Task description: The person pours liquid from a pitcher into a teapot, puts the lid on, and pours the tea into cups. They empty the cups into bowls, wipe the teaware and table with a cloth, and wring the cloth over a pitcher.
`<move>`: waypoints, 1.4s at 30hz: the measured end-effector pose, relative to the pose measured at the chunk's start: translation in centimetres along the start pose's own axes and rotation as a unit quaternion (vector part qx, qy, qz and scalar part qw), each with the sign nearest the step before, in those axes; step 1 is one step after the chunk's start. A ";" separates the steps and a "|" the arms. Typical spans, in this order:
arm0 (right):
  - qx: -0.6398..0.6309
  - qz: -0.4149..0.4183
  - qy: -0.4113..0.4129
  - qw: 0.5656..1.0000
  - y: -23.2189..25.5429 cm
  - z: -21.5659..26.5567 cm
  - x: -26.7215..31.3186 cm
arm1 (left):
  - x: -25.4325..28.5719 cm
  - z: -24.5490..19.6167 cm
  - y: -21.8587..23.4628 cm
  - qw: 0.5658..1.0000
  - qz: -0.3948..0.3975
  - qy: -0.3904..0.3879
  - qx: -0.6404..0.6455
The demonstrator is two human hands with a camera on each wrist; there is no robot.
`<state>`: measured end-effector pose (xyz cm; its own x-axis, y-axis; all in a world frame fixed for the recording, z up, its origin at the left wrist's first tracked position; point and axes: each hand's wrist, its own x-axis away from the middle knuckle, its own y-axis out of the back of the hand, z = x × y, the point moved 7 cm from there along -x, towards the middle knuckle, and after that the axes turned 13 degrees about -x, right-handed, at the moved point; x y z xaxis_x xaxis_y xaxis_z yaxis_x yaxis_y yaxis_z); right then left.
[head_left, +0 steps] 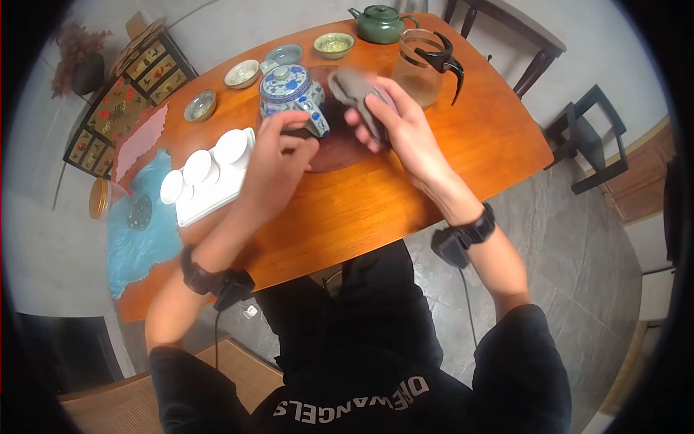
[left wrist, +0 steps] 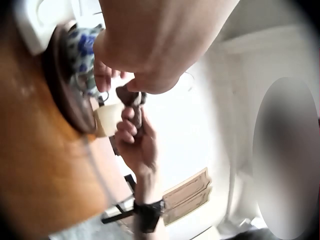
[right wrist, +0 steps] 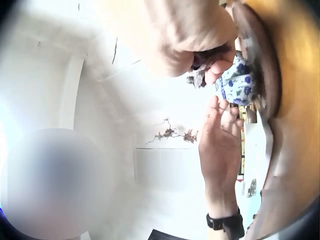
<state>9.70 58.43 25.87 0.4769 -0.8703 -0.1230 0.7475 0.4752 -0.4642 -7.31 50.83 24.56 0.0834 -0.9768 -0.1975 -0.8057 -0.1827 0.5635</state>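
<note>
In the head view my right hand (head_left: pixel 406 130) grips a dark grey-brown object (head_left: pixel 351 88), broad at its upper end and narrower inside the fist. Blur leaves me unable to tell its kind. The left wrist view shows that object (left wrist: pixel 128 94) with a flared dark top above the curled fingers. My left hand (head_left: pixel 278 163) holds nothing, its fingers loosely bent in front of the blue-and-white teapot (head_left: pixel 289 85), overlapping its spout. In the right wrist view the left hand (right wrist: pixel 220 140) has its palm showing and fingers extended. The lidded teapot stands on a round dark-brown tray (head_left: pixel 336 160).
White cups (head_left: pixel 201 168) sit on a white rack at the left, beside a blue cloth (head_left: pixel 144 224). Several small bowls, including a yellowish one (head_left: pixel 334 45), line the back. A green teapot (head_left: pixel 380 24) and a glass pitcher (head_left: pixel 416 76) stand at the back right.
</note>
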 end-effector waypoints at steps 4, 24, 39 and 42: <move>0.128 0.030 0.087 0.987 1.8 -3.7 -6.0 | -0.1 1.3 -2.4 0.985 -0.005 0.137 0.107; -0.016 -0.008 0.089 0.996 -3.8 -6.0 -1.8 | 0.2 0.2 -1.2 0.988 0.052 0.068 0.127; -0.515 0.034 -0.171 0.839 -8.8 -5.6 0.8 | 6.9 -5.5 0.9 0.995 -0.002 0.010 0.098; -0.407 0.074 -0.184 0.892 -7.6 -7.3 -0.5 | 6.0 -6.3 1.0 0.997 -0.006 -0.020 0.073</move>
<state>0.39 54.29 23.04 0.7735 -0.6338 -0.0089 0.1521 0.1992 -0.9681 -3.91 44.09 28.98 0.0734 -0.9687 -0.2373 -0.8818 -0.1742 0.4382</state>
